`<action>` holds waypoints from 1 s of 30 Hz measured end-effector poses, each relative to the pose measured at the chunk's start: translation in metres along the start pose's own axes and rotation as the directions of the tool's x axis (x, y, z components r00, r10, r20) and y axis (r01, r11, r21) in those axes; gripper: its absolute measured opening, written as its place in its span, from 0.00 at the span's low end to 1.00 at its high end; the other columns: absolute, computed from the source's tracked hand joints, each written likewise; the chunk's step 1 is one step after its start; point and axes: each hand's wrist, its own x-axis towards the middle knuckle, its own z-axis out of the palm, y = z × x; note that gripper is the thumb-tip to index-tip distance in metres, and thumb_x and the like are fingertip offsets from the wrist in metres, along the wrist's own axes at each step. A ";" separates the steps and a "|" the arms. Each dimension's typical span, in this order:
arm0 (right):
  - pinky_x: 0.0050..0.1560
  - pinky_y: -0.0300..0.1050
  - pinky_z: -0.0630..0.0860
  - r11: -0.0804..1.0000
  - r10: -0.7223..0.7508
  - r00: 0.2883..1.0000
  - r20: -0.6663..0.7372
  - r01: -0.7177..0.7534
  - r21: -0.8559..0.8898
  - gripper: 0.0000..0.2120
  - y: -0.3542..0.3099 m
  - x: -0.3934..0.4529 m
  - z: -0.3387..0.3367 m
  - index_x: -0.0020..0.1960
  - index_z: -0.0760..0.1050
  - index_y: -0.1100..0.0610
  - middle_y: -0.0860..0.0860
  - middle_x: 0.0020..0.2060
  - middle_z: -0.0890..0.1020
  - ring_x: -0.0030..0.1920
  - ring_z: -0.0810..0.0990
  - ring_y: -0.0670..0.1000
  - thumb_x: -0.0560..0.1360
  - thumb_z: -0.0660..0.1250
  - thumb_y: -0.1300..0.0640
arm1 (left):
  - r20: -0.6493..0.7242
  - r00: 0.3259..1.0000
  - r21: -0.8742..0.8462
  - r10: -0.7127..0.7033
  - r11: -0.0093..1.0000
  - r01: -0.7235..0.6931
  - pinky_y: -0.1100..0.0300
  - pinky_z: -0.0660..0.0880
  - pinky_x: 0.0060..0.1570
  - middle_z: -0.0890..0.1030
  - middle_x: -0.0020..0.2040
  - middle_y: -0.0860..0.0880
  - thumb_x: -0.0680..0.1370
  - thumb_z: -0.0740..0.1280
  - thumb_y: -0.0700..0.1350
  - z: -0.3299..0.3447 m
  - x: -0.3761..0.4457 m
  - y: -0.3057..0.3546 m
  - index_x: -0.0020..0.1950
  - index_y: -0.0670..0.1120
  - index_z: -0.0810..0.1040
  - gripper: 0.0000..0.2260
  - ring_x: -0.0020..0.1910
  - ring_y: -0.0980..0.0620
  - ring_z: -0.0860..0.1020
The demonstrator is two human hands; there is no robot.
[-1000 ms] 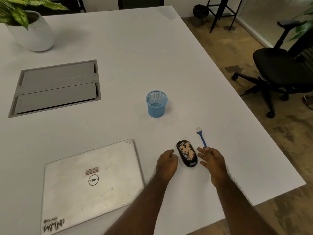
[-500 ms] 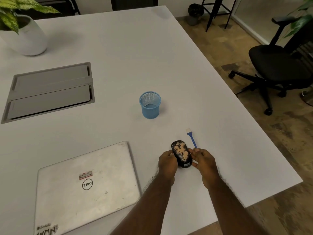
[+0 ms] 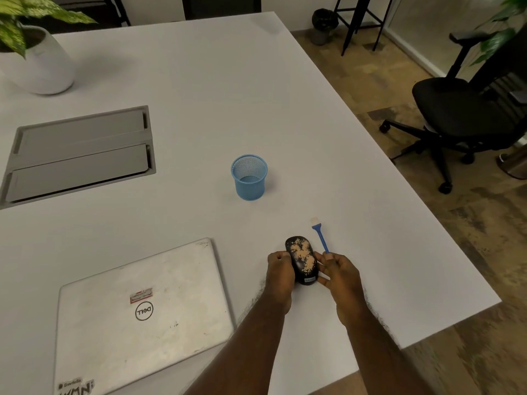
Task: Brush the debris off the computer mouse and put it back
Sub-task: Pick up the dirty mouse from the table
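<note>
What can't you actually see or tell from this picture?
- Head view: the left hand hides the mouse's left side.
- The right hand covers the brush handle's near end.
- The mouse's label is too small to read.
- The picture's bottom edge cuts off the laptop.
- The cup's bottom is too dim to make out.

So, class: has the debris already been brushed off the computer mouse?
No: tan debris still covers the top of the black computer mouse, and the blue brush lies beside it on the table.

The right hand is hiding the brush handle's near end; the left hand is covering the mouse's nine-o'clock flank.
</note>
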 end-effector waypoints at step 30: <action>0.44 0.48 0.81 0.979 -0.193 0.965 -0.176 0.201 0.026 0.07 -0.064 -0.221 -0.104 0.52 0.82 0.48 0.47 0.49 0.88 0.48 0.86 0.53 0.78 0.66 0.52 | 0.622 0.757 -0.275 -0.201 0.849 0.452 0.45 0.78 0.52 0.81 0.51 0.34 0.82 0.54 0.55 -0.050 -0.162 0.051 0.60 0.33 0.77 0.26 0.47 0.36 0.79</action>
